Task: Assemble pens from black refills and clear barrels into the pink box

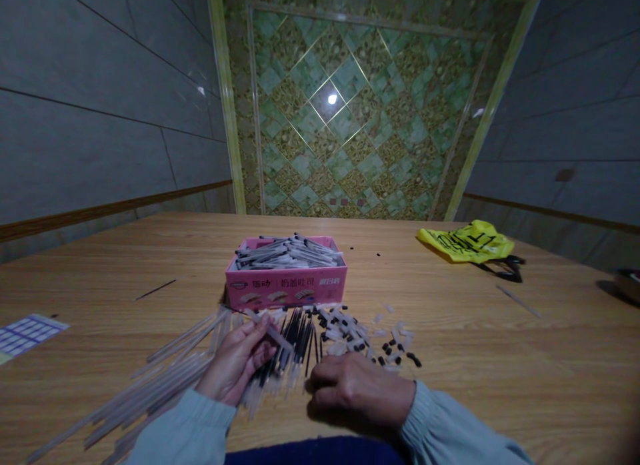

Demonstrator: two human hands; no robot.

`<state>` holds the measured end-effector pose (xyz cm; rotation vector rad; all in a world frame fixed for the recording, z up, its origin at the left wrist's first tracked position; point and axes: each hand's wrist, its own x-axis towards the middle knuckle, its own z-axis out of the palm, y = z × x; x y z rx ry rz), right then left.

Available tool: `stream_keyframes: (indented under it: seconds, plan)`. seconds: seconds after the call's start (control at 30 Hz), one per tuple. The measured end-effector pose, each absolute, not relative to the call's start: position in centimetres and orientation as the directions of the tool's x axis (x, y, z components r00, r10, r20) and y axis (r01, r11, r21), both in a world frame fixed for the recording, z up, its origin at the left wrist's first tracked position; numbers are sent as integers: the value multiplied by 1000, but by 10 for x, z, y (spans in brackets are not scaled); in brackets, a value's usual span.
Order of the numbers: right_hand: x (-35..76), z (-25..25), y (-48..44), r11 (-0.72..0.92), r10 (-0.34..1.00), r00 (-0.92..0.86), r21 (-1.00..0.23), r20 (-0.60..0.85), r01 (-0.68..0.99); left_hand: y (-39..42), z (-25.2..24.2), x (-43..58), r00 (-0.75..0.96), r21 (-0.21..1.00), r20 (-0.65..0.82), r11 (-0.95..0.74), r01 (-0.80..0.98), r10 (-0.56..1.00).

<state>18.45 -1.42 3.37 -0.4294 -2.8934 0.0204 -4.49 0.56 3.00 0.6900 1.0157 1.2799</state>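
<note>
My left hand [235,365] is closed around a clear pen tube [273,335], whose tip points right over a fan of black ink refills [295,348] lying on the wooden table [450,358]. My right hand [357,388] rests knuckles up just right of the refills, its fingers curled; anything in them is hidden. A heap of clear pen tubes [165,375] spreads to the left of my left hand. Small black and clear pen caps [370,338] lie scattered beyond my right hand. A pink cardboard box [285,285] full of assembled pens stands behind them.
A crumpled yellow bag [467,241] with a black strap lies at the back right. A sheet of blue labels [27,331] sits at the left edge. Single thin sticks [155,289] lie loose on the table. Tiled walls close in behind.
</note>
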Motion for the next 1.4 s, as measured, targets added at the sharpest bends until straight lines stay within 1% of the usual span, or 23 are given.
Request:
stream_keyframes:
  seconds: [0.1, 0.17, 0.23, 0.33, 0.43, 0.5, 0.57, 0.63, 0.67, 0.7, 0.73, 0.77, 0.8, 0.83, 0.87, 0.9, 0.93, 0.97, 1.03, 1.1, 1.4]
  plan:
    - [183, 35, -15, 968, 224, -961, 81, 163, 239, 6, 29, -45, -14, 880, -231, 203, -431, 973]
    - [179, 36, -14, 971, 127, -984, 185, 124, 149, 6, 29, -44, -1, 879, -236, 213, -426, 972]
    - [174, 39, -12, 967, 8, -998, 254, 68, 25, 6, 29, -44, 15, 879, -240, 224, -421, 971]
    - [164, 45, -6, 956, -121, -992, 264, -46, -129, 5, 29, -44, 22, 878, -256, 242, -413, 966]
    - [154, 48, 1, 947, -186, -974, 241, -130, -213, 5, 29, -45, 19, 873, -277, 260, -413, 961]
    - [150, 47, 6, 933, -221, -968, 264, -115, -244, 6, 28, -45, 19, 868, -275, 257, -424, 961]
    - [149, 46, 9, 916, -237, -970, 321, -52, -241, 6, 26, -45, 1, 860, -263, 235, -453, 965]
    - [151, 47, 9, 907, -223, -974, 376, 46, -190, 7, 26, -45, -34, 847, -244, 196, -494, 969]
    - [154, 49, 7, 913, -195, -974, 384, 119, -136, 7, 26, -44, -55, 838, -235, 173, -518, 970]
    - [157, 51, 4, 930, -152, -965, 360, 212, -68, 7, 26, -44, -75, 826, -227, 151, -543, 971]
    - [161, 54, 0, 953, -81, -939, 301, 335, 25, 7, 26, -43, -91, 813, -221, 132, -567, 971]
    - [164, 58, -6, 975, 20, -876, 186, 481, 125, 8, 26, -41, -104, 798, -218, 116, -591, 970]
    - [167, 61, -12, 979, 149, -770, 15, 620, 202, 8, 27, -40, -114, 781, -219, 104, -616, 969]
    - [169, 63, -18, 950, 292, -581, -163, 760, 265, 7, 27, -38, -122, 764, -223, 96, -638, 967]
    - [170, 65, -24, 904, 415, -386, -325, 824, 277, 7, 27, -36, -127, 746, -230, 91, -659, 965]
    - [171, 66, -30, 860, 502, -223, -453, 836, 235, 7, 28, -34, -128, 730, -240, 92, -678, 962]
    - [171, 66, -34, 825, 557, -100, -536, 824, 179, 6, 28, -32, -127, 714, -251, 94, -694, 960]
    - [170, 66, -37, 803, 591, -23, -584, 807, 120, 6, 28, -31, -124, 699, -262, 100, -708, 957]
    - [169, 66, -39, 787, 615, 39, -616, 787, 30, 4, 28, -28, -117, 674, -285, 112, -731, 951]
    - [168, 65, -39, 782, 623, 63, -623, 780, -14, 3, 29, -26, -114, 653, -306, 122, -747, 945]
    - [165, 60, -43, 780, 619, 8, -613, 785, -125, 3, 27, -25, -86, 613, -335, 148, -776, 938]
